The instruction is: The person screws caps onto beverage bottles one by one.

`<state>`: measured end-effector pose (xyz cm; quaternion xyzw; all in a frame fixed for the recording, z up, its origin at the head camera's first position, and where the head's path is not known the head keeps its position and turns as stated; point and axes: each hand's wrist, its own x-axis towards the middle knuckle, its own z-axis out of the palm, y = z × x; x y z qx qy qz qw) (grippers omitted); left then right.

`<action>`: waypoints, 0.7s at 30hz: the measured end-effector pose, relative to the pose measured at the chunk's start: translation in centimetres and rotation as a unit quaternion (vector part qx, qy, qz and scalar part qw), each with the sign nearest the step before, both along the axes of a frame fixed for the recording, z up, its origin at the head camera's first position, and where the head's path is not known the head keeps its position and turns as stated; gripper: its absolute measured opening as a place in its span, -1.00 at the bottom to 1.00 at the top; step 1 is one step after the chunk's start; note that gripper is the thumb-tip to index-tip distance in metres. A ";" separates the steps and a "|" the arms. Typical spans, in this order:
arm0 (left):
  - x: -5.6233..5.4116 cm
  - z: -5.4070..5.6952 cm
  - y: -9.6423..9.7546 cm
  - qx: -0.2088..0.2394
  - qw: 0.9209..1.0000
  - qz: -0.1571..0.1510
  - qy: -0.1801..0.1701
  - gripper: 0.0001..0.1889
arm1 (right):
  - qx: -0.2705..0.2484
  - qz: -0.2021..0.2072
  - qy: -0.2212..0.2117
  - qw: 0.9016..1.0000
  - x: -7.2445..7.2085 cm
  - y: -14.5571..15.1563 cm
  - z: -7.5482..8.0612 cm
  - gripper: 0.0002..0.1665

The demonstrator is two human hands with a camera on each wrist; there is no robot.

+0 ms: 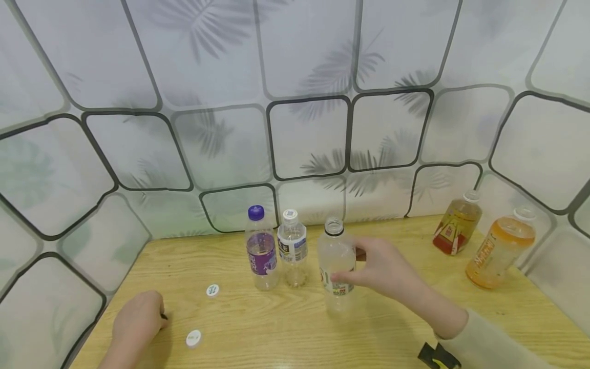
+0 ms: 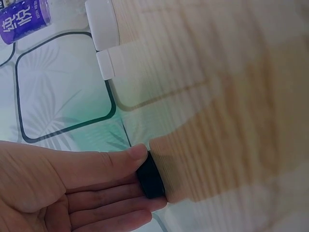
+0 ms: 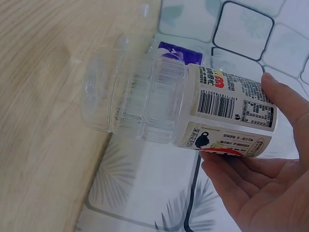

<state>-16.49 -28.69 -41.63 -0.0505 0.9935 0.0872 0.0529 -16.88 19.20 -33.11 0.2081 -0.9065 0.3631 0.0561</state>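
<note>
My right hand (image 1: 375, 269) grips a clear plastic bottle (image 1: 335, 256) around its label, thumb on the near side. The bottle has an open mouth with no cap and stands upright, close over the table. In the right wrist view its label (image 3: 231, 111) shows a barcode and a small teapot drawing. My left hand (image 1: 140, 315), at the table's left, pinches a black bottle cap (image 2: 151, 175) between thumb and fingers, down at the tabletop. Two white caps (image 1: 212, 290) (image 1: 193, 338) lie to the right of that hand.
A purple-labelled bottle (image 1: 261, 251) with a purple cap and a white-capped bottle (image 1: 293, 248) stand left of the held bottle. At the right stand two uncapped bottles, one red and yellow (image 1: 457, 223), one orange (image 1: 500, 251). A black item (image 1: 439, 354) lies by the right sleeve. Patterned cloth (image 1: 304, 128) rises behind the table.
</note>
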 end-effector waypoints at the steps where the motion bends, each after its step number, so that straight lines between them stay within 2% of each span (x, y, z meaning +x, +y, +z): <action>1: 0.0 0.0 0.0 0.000 1.000 0.000 0.000 -0.73 | 0.001 0.002 -0.001 1.000 0.1 -0.1 -0.1 -0.33; 13: 0.1 -0.1 -0.1 0.003 1.000 -0.004 0.015 -0.74 | -0.011 0.031 -0.008 0.999 0.5 -1.4 -1.7 -0.31; 21: 0.1 -0.2 -0.1 -0.001 1.000 -0.014 0.023 -0.75 | -0.031 0.032 -0.034 0.998 0.7 -1.8 -2.5 -0.32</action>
